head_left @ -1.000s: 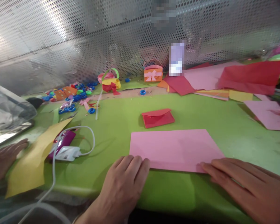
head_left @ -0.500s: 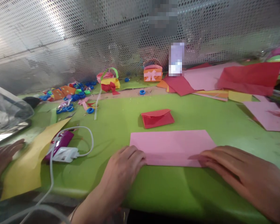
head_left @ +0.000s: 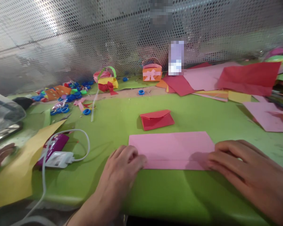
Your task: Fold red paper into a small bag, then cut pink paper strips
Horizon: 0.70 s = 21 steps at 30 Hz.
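A pink sheet of paper [head_left: 172, 147] lies crosswise on the green table, with a narrow folded strip along its near edge. My left hand [head_left: 122, 168] has its left end pinched, thumb on the strip and fingers curled. At the opposite end, my right hand [head_left: 242, 166] grips the near right corner between thumb and fingers; the fingertips partly cover that corner. Just beyond the sheet sits a small red folded paper purse [head_left: 157, 120], touched by neither hand.
Left are a yellow sheet [head_left: 21, 166], a white charger [head_left: 59, 159] with its cable, a purple packet [head_left: 54, 146] and another person's hand [head_left: 0, 155]. Behind stand a yellow paper basket [head_left: 108, 83], an orange one [head_left: 152, 74] and a phone [head_left: 176, 58]. Red paper [head_left: 250, 78] lies right.
The strip along the pink paper's near edge now shows a clearer fold line. My left thumb has come onto it, and my right fingers have shifted outward at the corner. The view has moved slightly.
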Available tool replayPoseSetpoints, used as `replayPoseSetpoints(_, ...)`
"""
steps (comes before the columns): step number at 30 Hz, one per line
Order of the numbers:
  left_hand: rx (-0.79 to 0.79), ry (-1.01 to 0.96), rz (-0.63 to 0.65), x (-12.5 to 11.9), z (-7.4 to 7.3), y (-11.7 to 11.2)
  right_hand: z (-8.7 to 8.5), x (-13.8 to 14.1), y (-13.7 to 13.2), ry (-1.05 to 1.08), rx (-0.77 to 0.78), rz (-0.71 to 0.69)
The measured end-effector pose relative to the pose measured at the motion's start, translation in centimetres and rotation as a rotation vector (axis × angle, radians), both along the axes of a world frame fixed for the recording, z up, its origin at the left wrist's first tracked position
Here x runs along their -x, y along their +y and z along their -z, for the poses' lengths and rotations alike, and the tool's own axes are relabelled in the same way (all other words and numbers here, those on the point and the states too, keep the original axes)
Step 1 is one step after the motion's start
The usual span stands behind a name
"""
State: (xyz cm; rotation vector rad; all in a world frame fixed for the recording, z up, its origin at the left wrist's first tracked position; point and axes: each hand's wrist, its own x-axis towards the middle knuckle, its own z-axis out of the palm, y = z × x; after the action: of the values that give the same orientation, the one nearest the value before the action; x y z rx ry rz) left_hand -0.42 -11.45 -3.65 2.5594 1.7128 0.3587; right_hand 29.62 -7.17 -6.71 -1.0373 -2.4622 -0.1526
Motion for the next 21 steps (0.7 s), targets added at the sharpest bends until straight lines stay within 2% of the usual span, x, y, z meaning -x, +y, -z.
replayPoseSetpoints(3, -0.095, 0.009, 0.101, -0.9, 0.3, 0.1, 0.1, 1.0, -0.9, -0.071, -0.046, -0.099)
replayPoseSetpoints(7, -0.176, 0.142, 0.313, -2.0, -0.1, 0.3, -0.5, 4.8, -2.4, -0.146, -0.091, -0.129)
replayPoseSetpoints(10, -0.163, 0.182, 0.358, -2.3, -0.6, 0.0, -1.1, 7.4, -2.9, -0.071, -0.06, -0.141)
replayPoseSetpoints(12, -0.131, 0.179, 0.337, -2.2, -0.8, -0.4, -1.3, 8.2, -3.0, -0.026, -0.05, -0.14)
replayPoseSetpoints(16, -0.05, 0.177, 0.288, -1.2, -0.7, -1.4, -1.2, 6.7, -3.4, -0.026, -0.036, -0.092)
replayPoseSetpoints(21, -0.219, 0.272, 0.334, 1.6, 0.0, -2.0, 0.7, 1.2, -4.5, -0.114, 0.026, -0.055)
